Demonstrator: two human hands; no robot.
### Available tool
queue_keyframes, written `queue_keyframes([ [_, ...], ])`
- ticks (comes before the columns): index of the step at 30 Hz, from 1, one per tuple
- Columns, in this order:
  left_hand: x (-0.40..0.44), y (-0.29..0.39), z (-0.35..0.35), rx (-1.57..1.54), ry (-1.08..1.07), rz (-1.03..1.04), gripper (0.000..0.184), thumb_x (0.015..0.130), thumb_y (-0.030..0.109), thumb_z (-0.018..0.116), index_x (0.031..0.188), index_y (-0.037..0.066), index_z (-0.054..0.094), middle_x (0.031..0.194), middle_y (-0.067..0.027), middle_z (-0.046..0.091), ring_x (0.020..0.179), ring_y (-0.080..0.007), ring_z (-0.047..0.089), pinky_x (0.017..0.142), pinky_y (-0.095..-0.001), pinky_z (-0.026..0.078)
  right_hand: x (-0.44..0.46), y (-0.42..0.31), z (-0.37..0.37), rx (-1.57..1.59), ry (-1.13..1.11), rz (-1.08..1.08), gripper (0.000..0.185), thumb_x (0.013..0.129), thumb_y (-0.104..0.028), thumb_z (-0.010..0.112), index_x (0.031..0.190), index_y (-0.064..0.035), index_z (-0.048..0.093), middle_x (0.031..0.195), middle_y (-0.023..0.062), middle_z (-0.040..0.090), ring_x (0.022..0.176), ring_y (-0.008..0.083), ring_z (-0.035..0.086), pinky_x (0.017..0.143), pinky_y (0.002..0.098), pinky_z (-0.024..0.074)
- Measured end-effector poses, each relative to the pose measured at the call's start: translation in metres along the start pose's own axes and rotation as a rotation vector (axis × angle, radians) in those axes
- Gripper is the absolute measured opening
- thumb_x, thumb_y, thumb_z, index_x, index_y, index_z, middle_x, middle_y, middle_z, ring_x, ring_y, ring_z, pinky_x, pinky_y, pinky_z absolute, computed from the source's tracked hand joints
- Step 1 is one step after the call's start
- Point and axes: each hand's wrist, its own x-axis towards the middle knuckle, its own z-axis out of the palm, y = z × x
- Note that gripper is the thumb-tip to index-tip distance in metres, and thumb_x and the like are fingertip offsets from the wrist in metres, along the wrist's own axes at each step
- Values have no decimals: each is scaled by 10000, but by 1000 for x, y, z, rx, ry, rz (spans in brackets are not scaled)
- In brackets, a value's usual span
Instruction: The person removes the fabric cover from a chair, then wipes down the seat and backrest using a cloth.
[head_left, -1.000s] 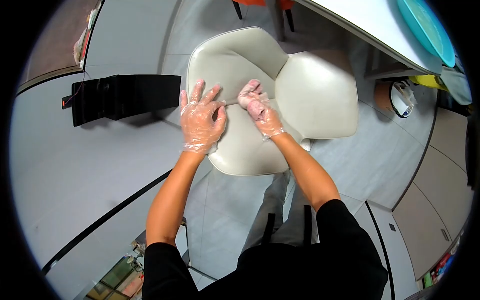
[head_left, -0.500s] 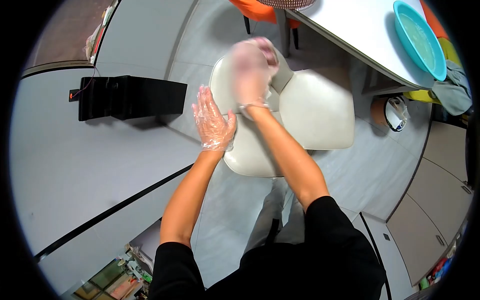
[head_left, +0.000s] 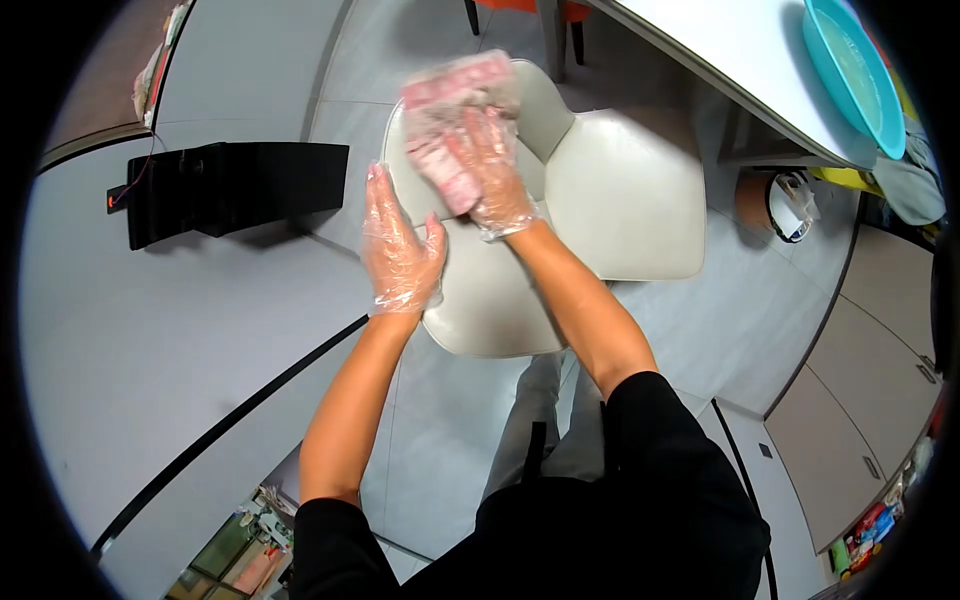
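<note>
A cream padded chair (head_left: 625, 200) with curved sides stands in front of me. My right hand (head_left: 495, 175), in a clear plastic glove, presses a pink and grey cloth (head_left: 435, 115) flat against the chair's upper left part. The cloth spreads out past my fingers and looks slightly blurred. Against the chair's left edge lies my left hand (head_left: 398, 255), gloved in the same clear plastic, its fingers stretched out and nothing held in it.
A white table (head_left: 720, 60) bears a turquoise basin (head_left: 858, 75) of water at upper right. Below it stands a waste bin (head_left: 765, 205). A black box-like object (head_left: 240, 190) is on the left. Grey cabinets (head_left: 840, 400) line the right side.
My right hand has moved the cloth to the left over the chair, where the cloth now lies spread. My left hand keeps its place at the chair's edge. The whole view has shifted slightly.
</note>
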Motion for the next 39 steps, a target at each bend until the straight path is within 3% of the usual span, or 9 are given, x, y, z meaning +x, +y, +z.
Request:
queue_keyframes([
  [10, 4, 5, -2, 2, -32, -29, 811, 840, 126, 657, 1513, -79, 254, 1522, -308, 369, 1399, -458, 397, 1132, -481, 369, -112, 151, 5, -96, -146, 1108, 303, 880, -245, 637, 1140, -90, 629, 1116, 168, 567, 1078, 326, 537, 884, 419, 433],
  [16, 3, 7, -4, -15, -25, -49, 809, 843, 140, 661, 1523, -50, 266, 1533, -279, 374, 1397, -433, 409, 1141, -461, 366, -112, 159, 2, 48, -235, 1460, 267, 920, -244, 614, 1022, -7, 685, 876, 170, 683, 881, 256, 696, 677, 359, 551],
  [19, 3, 6, -3, -3, -18, -50, 815, 837, 140, 661, 1524, -46, 263, 1529, -281, 377, 1384, -438, 421, 1125, -462, 386, -99, 113, -4, 255, -39, 1478, 334, 967, -290, 562, 978, 17, 693, 785, 137, 667, 784, 231, 706, 584, 364, 541],
  [21, 3, 8, -5, 17, -21, -49, 822, 833, 138, 662, 1526, -44, 259, 1526, -281, 379, 1378, -441, 426, 1115, -463, 395, -43, 24, -45, 264, -114, 1436, 402, 960, -366, 500, 988, -28, 715, 881, 145, 706, 880, 270, 706, 734, 391, 541],
  [25, 2, 6, -4, -16, -22, -72, 842, 824, 144, 666, 1533, -34, 248, 1526, -286, 376, 1370, -452, 433, 1089, -476, 413, -32, -37, -48, -203, -590, 913, 366, 914, -316, 512, 1141, -113, 714, 1036, 200, 734, 1031, 389, 684, 904, 463, 521],
  [29, 2, 7, -6, -33, -4, -59, 882, 809, 177, 695, 1542, -16, 243, 1534, -292, 361, 1362, -472, 439, 1046, -496, 448, 14, -125, -83, 188, -486, 814, 468, 870, -264, 597, 1333, -203, 626, 1226, 255, 661, 1169, 432, 616, 1005, 510, 468],
  [32, 1, 9, -10, -122, -14, -72, 896, 808, 181, 709, 1543, -17, 238, 1532, -292, 361, 1370, -470, 430, 1050, -496, 445, -4, -126, -51, 10, -331, 440, 743, 814, -237, 670, 1518, -232, 433, 1513, 282, 419, 1392, 482, 399, 1138, 567, 330],
  [35, 2, 5, -6, -61, -10, -65, 887, 808, 162, 705, 1543, -15, 241, 1530, -290, 364, 1377, -464, 424, 1055, -495, 442, -6, -99, -28, 171, -181, 394, 924, 765, -219, 707, 1590, -224, 292, 1624, 287, 183, 1482, 522, 172, 1199, 613, 181],
  [39, 2, 5, -4, -37, -19, -68, 857, 810, 137, 688, 1537, -14, 259, 1526, -290, 369, 1375, -460, 428, 1066, -493, 435, -19, -47, -9, 214, -101, 567, 921, 782, -221, 677, 1597, -179, 251, 1585, 258, 304, 1476, 450, 263, 1194, 508, 288],
])
